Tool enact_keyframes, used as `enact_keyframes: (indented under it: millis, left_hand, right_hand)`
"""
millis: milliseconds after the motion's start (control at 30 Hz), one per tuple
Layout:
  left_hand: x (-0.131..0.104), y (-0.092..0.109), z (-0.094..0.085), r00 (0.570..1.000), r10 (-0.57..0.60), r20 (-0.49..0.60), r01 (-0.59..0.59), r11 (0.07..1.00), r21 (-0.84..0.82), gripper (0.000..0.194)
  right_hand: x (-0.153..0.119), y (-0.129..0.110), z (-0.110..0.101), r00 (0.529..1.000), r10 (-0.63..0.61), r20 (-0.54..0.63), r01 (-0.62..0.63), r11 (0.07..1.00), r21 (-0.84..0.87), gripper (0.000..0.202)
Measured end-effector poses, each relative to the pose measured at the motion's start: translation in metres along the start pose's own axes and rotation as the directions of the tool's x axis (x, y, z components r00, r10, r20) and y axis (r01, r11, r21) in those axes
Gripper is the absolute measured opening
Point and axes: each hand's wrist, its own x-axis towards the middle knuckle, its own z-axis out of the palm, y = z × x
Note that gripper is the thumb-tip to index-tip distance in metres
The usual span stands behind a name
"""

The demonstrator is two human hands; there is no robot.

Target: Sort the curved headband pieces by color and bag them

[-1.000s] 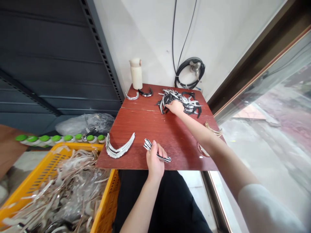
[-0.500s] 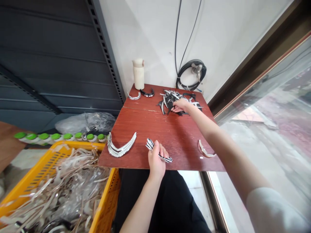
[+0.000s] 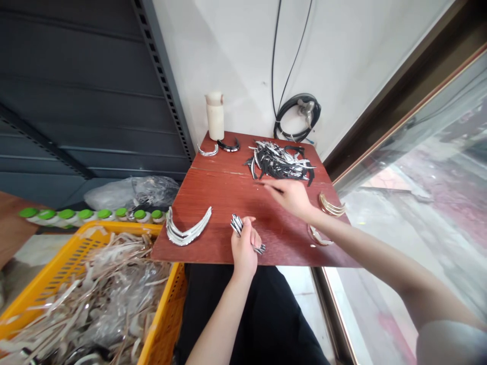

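Observation:
In my left hand [image 3: 244, 248], near the front edge of the table, the fingers are closed around a bundle of black-and-silver strips [image 3: 236, 223] whose ends stick out on both sides. My right hand [image 3: 292, 196] is over the middle of the table, pinching a thin dark strip [image 3: 271, 186]. Just beyond it lies a tangled pile of black and silver curved strips [image 3: 279, 161]. A stack of silver curved strips [image 3: 186, 234] rests at the front left. Gold-coloured curved strips [image 3: 332, 207] lie at the right edge, beside another small group of curved strips [image 3: 318, 236] partly behind my right forearm.
A white bottle [image 3: 215, 117] stands at the back left, near small silver [image 3: 208, 151] and black [image 3: 229, 147] strip groups. A yellow crate [image 3: 154, 324] of scraps adjoins the table's left side. Coiled black cable [image 3: 279, 126] hangs on the wall; a glass pane [image 3: 426, 192] borders the right.
My right hand has come back from the pile toward me, bringing a dark strip with it. My left hand stays near the front edge, its bundle turned slightly.

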Motion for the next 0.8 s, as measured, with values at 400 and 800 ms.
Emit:
enact_keyframes:
  millis: [400, 800]
  left_hand:
    - [0.003, -0.012, -0.006, 0.985, 0.162, -0.066, -0.156, 0.984, 0.087, 0.047]
    - [0.0, -0.007, -0.007, 0.997, 0.071, -0.026, -0.068, 0.992, 0.107, 0.038]
  right_hand:
    - [-0.035, -0.025, 0.011, 0.921, -0.247, 0.3, 0.007, 0.782, 0.623, 0.035]
    - [0.109, 0.025, 0.079, 0.795, 0.593, 0.123, -0.592, 0.804, -0.055, 0.039]
